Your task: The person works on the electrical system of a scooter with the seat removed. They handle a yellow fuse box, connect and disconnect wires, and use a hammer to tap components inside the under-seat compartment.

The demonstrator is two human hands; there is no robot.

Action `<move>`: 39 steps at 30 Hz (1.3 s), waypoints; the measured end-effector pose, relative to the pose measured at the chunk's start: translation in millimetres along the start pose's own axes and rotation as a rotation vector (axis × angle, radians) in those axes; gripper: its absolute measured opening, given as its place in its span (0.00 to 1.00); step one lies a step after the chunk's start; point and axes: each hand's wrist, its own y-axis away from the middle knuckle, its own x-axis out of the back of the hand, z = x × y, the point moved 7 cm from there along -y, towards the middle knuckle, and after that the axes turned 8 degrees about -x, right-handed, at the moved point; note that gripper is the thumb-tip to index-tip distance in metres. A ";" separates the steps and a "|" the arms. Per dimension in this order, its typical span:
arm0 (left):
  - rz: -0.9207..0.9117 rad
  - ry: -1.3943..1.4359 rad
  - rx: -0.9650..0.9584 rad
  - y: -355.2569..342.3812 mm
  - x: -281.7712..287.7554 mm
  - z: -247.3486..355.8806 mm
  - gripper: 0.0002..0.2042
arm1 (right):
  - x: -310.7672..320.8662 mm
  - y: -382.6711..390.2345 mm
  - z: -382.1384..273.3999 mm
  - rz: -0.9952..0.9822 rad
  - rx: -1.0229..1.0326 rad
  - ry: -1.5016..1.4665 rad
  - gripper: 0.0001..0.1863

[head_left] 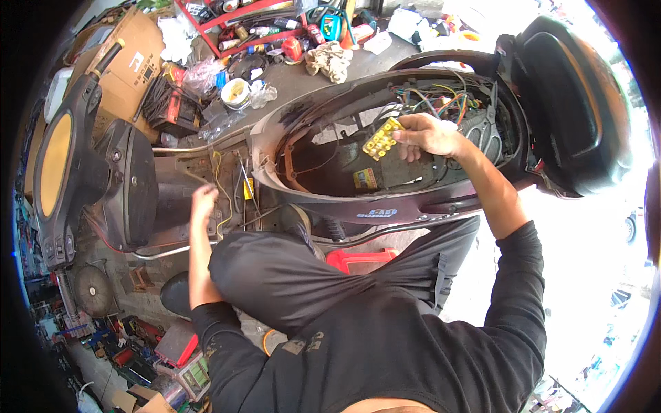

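Over the open underseat bay of a dark scooter (406, 206), my right hand (430, 134) grips a small yellow block with rows of round holes (380, 141). It looks like a wire terminal block, though its exact kind is unclear. Behind that hand lies a tangle of coloured wires (451, 103), with scissors (491, 134) at the bay's rear. My left hand (204, 201) is closed above the scooter's footboard; whatever its fingers may hold is hidden. Close to it runs a thin yellow wire (219, 172), beside long thin tools (249, 182) on the footboard.
The raised black seat (575, 103) stands at the right, the handlebar front (58, 165) at the left. A red stool (358, 260) shows beneath my legs. Beyond the scooter are a cardboard box (127, 69), a white tub (236, 93) and a red rack (227, 27) with bottles.
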 end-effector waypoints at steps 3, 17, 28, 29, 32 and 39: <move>0.048 -0.019 -0.337 -11.2 20.0 167.3 0.16 | -6.5 0.4 -19.4 -0.056 0.076 -0.068 0.19; -0.844 0.285 -0.425 128.9 -212.4 439.7 0.18 | -12.1 24.8 -30.9 -0.198 0.292 -0.495 0.19; -0.542 0.829 -0.385 53.2 -124.9 382.5 0.14 | -8.4 30.5 -25.5 -0.126 0.253 -0.246 0.27; -0.399 0.953 -0.400 40.3 -94.8 368.2 0.13 | -8.2 29.8 -27.9 -0.137 0.257 -0.262 0.27; 0.079 1.277 -0.305 -1.3 -30.3 235.1 0.12 | -16.2 24.5 -31.6 -0.196 0.234 -0.273 0.26; 0.260 1.282 0.327 12.9 -111.1 -47.1 0.09 | -18.1 11.6 -34.9 -0.178 0.099 -0.189 0.28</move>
